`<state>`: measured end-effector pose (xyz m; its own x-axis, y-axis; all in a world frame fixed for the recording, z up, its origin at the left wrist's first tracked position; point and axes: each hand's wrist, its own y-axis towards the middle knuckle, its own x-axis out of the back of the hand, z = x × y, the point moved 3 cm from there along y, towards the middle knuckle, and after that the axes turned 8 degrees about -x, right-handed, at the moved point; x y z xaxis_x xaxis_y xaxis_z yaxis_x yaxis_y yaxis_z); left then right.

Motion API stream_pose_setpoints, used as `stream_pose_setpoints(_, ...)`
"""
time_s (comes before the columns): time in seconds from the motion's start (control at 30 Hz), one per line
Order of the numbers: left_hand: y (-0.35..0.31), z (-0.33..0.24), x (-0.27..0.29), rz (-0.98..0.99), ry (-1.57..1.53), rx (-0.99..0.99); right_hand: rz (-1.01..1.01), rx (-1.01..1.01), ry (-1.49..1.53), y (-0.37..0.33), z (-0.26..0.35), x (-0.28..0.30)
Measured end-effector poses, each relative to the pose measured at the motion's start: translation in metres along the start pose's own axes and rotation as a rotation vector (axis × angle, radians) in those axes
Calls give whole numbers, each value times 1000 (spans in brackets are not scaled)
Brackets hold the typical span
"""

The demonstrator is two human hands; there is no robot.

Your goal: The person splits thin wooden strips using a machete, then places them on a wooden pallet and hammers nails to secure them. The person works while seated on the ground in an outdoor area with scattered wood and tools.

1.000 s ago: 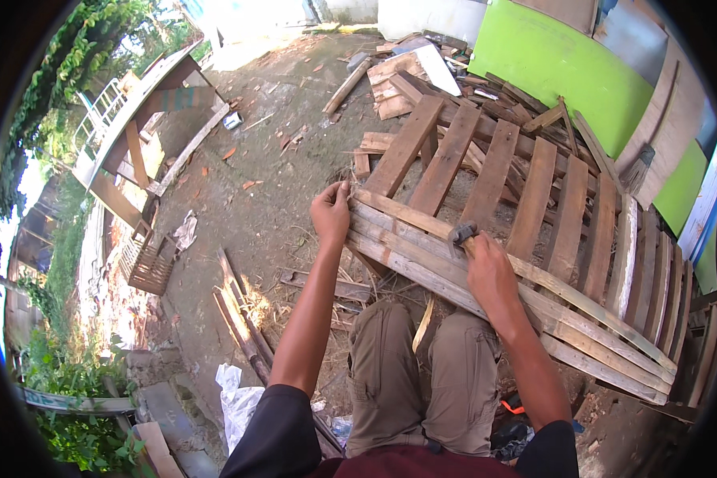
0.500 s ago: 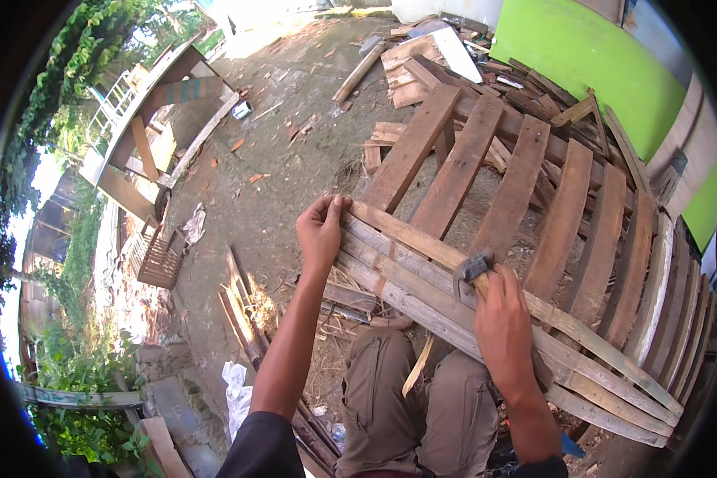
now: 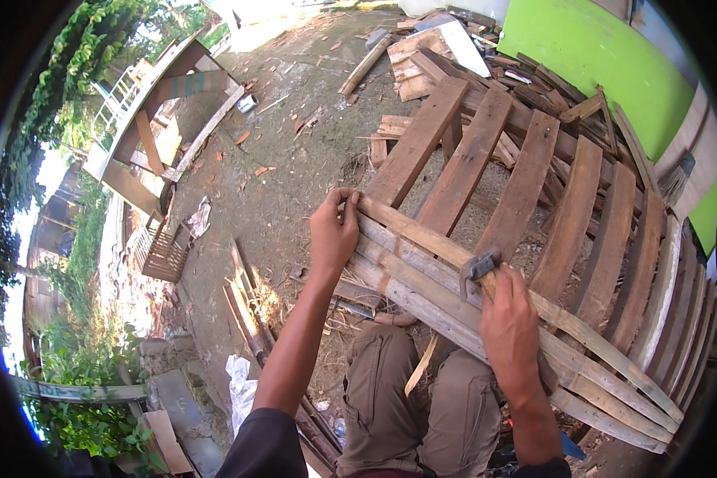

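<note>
My right hand (image 3: 508,323) is closed round the handle of a claw hammer (image 3: 479,269). The hammer's metal head rests on or just above a long pale wooden strip (image 3: 422,231). At the strip's far left end, my left hand (image 3: 334,231) has thumb and forefinger pressed together; whatever they pinch is too small to make out. Several weathered grey boards (image 3: 422,296) lie side by side under and beside the strip, across the front of my knees. Brown planks (image 3: 466,163) run away from the strip in a spaced row, like a slatted frame.
Scrap timber (image 3: 410,72) is heaped at the back right by a green panel (image 3: 597,64). To the left stand a wooden structure (image 3: 147,135) and a slatted crate (image 3: 163,253). Loose sticks (image 3: 251,311) and a white plastic bag (image 3: 239,390) lie left of my legs.
The view has shifted slightly, moving the scene a little to the right. My left fingers have changed their pose slightly at the strip's end. The hammer stays at the same part of the strip.
</note>
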<state>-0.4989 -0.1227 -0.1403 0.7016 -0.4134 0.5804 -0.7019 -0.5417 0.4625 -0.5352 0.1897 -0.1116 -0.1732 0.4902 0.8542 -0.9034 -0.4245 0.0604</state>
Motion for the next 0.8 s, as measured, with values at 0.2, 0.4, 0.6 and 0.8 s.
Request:
stream_pose_setpoints(0.2, -2, -2, 2, -33, -5, -20, 37, 13, 38, 0, 1, 5)
stream_pose_setpoints(0.4, -2, -2, 2, -24, -6, -5, 28, -9, 16, 0, -1, 3)
stream_pose_setpoints(0.6, -4, 2, 2, -55, -42, -15, -35, 40, 4, -2, 2, 5)
stream_pose_setpoints(0.8, -11, -3, 2, -20, 101, -64, 6, -1, -12, -6, 2, 5)
